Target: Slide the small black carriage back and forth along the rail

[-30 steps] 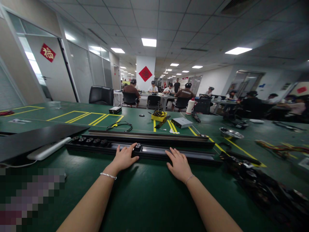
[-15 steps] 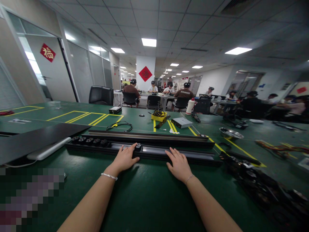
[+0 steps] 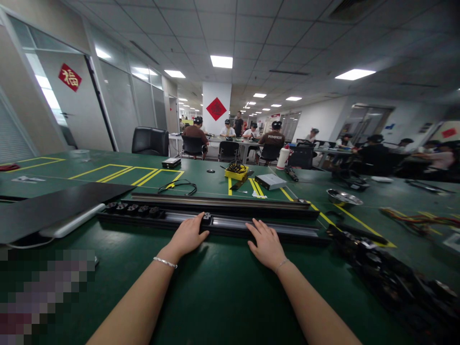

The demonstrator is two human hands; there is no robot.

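A long black rail (image 3: 230, 224) with a shiny metal strip along its channel lies across the table in front of me. My left hand (image 3: 187, 235) rests over its near edge, fingers stretched and thumb apart. Its index fingertip is at a small dark block (image 3: 206, 217) in the channel; whether it presses on the block I cannot tell. Further right, my right hand (image 3: 266, 243) lies with spread fingers, the tips on or just over the rail's near side. Several black modules (image 3: 132, 210) sit in a row at the rail's left end.
A second long bar (image 3: 223, 203) lies just behind the rail. Left stand a dark panel (image 3: 64, 206) and a white bar (image 3: 74, 223). Dark mechanical parts (image 3: 381, 273) and a metal bowl (image 3: 344, 197) are right; a yellow tray (image 3: 236, 173) is farther back.
My left wrist has shifted very slightly right; both hands otherwise keep their places on the rail. In the background, a standing person shows more fully.
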